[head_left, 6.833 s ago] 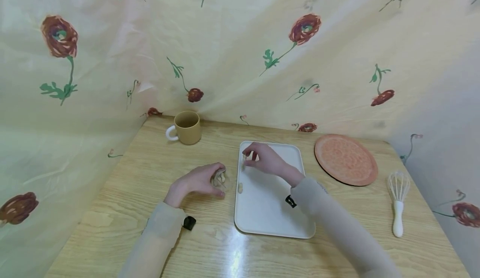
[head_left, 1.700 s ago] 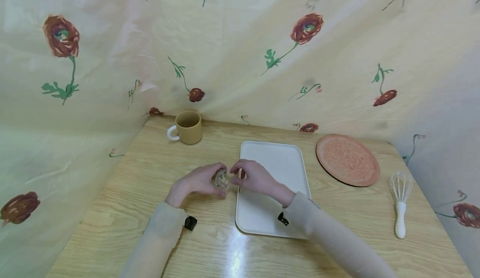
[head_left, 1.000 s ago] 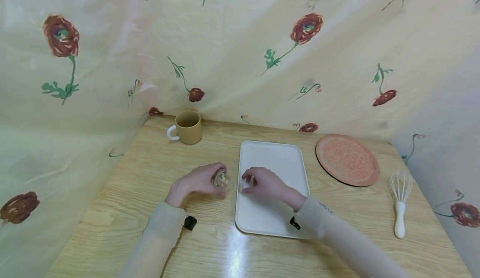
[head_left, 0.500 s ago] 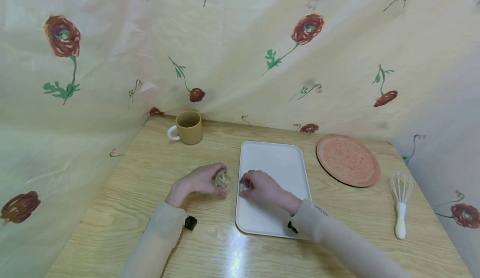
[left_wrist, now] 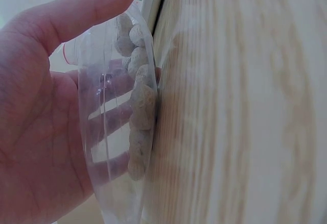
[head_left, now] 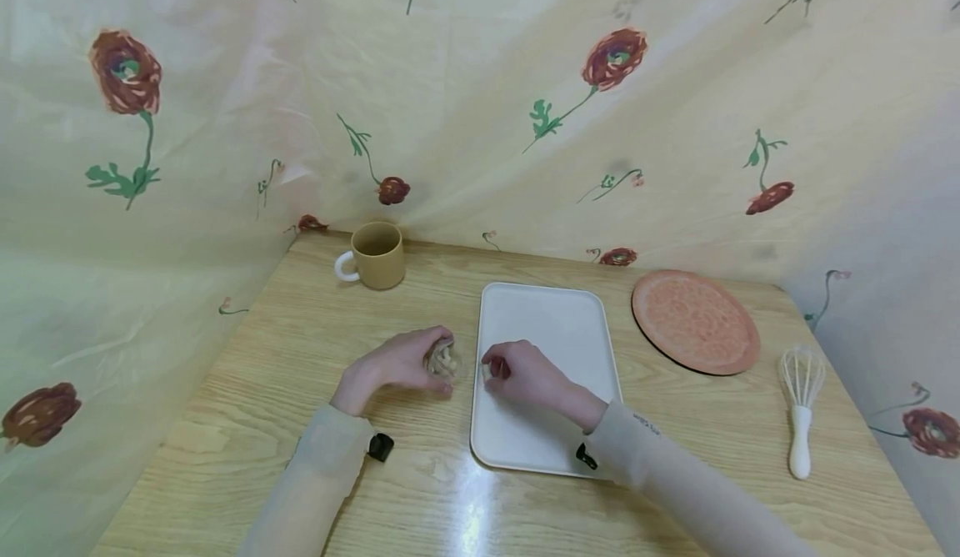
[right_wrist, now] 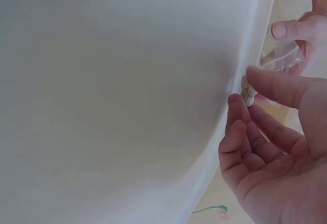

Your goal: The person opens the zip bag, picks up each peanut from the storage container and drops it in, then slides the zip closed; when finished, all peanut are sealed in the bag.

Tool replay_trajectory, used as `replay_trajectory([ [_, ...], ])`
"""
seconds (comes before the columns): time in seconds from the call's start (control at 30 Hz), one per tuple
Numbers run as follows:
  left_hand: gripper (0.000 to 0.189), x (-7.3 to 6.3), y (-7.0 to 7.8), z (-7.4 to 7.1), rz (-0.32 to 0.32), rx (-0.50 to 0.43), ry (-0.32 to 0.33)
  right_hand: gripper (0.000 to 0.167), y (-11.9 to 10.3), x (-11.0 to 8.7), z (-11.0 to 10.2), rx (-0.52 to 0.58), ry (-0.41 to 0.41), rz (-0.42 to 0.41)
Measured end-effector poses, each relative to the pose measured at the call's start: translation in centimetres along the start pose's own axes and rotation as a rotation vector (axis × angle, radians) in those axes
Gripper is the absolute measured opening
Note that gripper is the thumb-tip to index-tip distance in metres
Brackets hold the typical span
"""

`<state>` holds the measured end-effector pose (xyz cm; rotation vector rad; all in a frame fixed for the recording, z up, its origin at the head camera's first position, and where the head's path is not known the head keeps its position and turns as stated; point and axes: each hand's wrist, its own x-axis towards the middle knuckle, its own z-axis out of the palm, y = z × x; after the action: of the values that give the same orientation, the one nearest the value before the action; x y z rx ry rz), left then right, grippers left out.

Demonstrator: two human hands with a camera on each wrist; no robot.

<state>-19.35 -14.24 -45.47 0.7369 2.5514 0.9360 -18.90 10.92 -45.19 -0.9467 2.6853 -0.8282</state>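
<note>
Left of the white tray (head_left: 551, 315), my left hand (head_left: 405, 361) holds a clear plastic bag (head_left: 442, 361), thumb and fingers curved round its opening. Inside the bag, several unshelled peanuts (left_wrist: 140, 104) show in the left wrist view, close over the wooden table. My right hand (head_left: 528, 373) is at the tray's left side, pinching a single peanut (right_wrist: 248, 91) between thumb and fingertips, right at the rim. In the head view these fingers hide most of that peanut.
A tan mug (head_left: 378, 257) with a white handle stands at the back left. Right of the tray lie a round pinkish-orange mat (head_left: 695, 322) and a whisk (head_left: 800, 424) with a white handle. A floral cloth (head_left: 480, 107) hangs behind the table.
My right hand was at the tray's far left corner, then by the bag's opening, and has since moved back over the tray's left edge. My left hand keeps its place on the bag.
</note>
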Motion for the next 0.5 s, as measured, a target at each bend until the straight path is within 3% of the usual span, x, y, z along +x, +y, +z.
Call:
replay_trajectory([
  [0.5, 0.077, 0.0, 0.1, -0.1, 0.001, 0.002, -0.007, 0.025, -2.0, 1.7, -1.7, 0.118, 0.031, -0.052],
])
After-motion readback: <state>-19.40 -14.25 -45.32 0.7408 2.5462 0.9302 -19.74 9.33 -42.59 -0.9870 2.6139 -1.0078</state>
